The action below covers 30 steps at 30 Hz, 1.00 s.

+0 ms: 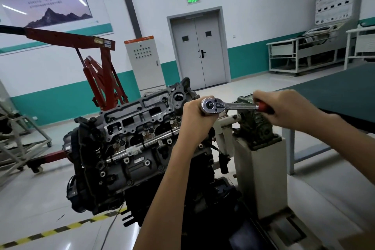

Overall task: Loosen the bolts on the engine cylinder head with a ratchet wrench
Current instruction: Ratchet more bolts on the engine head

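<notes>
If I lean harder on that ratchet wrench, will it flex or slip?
The ratchet wrench looks like chromed steel, so probably stiff and heavy for its size. Its polished shank may be slippery; the right hand grips the red handle instead. The left hand steadies the head, so tipping seems possible.

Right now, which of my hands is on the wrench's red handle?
Your right hand grips the ratchet wrench by its red handle; your left hand instead holds it at the chrome head end.
</notes>
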Each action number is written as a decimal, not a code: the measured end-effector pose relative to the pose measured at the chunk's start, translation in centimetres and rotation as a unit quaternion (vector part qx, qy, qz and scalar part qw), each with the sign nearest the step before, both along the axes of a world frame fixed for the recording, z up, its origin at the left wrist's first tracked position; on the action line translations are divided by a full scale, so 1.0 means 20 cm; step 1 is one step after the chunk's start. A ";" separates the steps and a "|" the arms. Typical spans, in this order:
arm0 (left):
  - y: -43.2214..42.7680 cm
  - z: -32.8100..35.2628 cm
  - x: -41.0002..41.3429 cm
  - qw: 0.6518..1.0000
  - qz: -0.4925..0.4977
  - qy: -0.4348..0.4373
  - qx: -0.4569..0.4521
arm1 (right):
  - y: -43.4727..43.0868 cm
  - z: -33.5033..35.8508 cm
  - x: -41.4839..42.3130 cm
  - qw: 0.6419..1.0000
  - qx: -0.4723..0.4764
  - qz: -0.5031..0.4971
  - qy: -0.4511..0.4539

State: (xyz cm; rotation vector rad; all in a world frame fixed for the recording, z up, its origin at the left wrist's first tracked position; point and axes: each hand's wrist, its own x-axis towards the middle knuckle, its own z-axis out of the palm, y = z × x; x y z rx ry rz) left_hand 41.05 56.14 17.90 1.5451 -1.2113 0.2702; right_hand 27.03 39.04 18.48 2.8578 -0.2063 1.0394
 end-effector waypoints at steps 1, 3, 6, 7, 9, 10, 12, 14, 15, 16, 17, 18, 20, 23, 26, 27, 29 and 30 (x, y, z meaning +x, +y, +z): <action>0.01 0.00 -0.01 1.000 -0.003 -0.001 -0.006 | 0.00 0.01 0.01 1.000 -0.001 -0.004 -0.005; 0.02 -0.03 -0.01 1.000 -0.004 -0.005 -0.026 | 0.04 -0.06 0.00 0.999 0.036 -0.014 -0.002; 0.00 -0.05 -0.01 0.998 0.012 -0.016 -0.065 | 0.25 -0.29 -0.03 0.981 0.192 0.016 0.010; -0.01 -0.06 -0.02 0.996 0.020 -0.019 -0.082 | 0.36 -0.36 -0.03 0.967 0.252 0.032 -0.009; -0.03 -0.07 -0.03 0.994 0.027 -0.011 -0.107 | 0.59 -0.45 0.02 0.935 0.336 0.060 -0.101; -0.03 -0.07 -0.03 0.993 0.022 -0.005 -0.113 | 0.69 -0.48 0.05 0.911 0.380 0.075 -0.139; -0.03 -0.07 -0.01 0.994 -0.001 0.002 -0.108 | 0.85 -0.50 0.12 0.864 0.461 0.106 -0.172; -0.01 -0.05 0.00 0.997 -0.004 0.002 -0.082 | 0.88 -0.51 0.15 0.851 0.480 0.116 -0.178; -0.01 -0.04 0.00 0.998 0.002 0.000 -0.065 | 0.86 -0.51 0.14 0.856 0.473 0.114 -0.175; -0.01 -0.04 0.00 0.999 0.009 0.001 -0.050 | 0.81 -0.51 0.12 0.867 0.456 0.108 -0.170; -0.01 -0.04 0.00 0.999 0.015 0.006 -0.037 | 0.75 -0.51 0.10 0.885 0.427 0.100 -0.159; -0.02 -0.04 0.00 0.999 0.019 0.013 -0.029 | 0.67 -0.51 0.07 0.907 0.388 0.090 -0.138; -0.02 -0.03 -0.01 0.999 0.025 0.012 -0.024 | 0.48 -0.47 0.01 0.945 0.312 0.072 -0.068; -0.01 -0.02 -0.02 0.999 0.020 -0.008 -0.025 | 0.21 -0.33 -0.05 0.983 0.177 0.052 0.006; -0.01 -0.02 -0.02 1.000 -0.002 0.016 -0.024 | 0.05 -0.14 -0.04 0.999 0.044 0.025 -0.002; -0.01 -0.02 -0.02 0.999 -0.006 0.025 -0.023 | 0.02 -0.08 -0.01 1.000 0.019 0.017 -0.011; 0.00 -0.02 -0.02 0.999 -0.011 0.029 -0.025 | 0.00 -0.02 0.02 1.000 0.008 0.003 -0.020; 0.00 -0.03 -0.02 0.999 -0.011 0.023 -0.032 | 0.01 -0.03 0.02 1.000 0.023 0.002 -0.020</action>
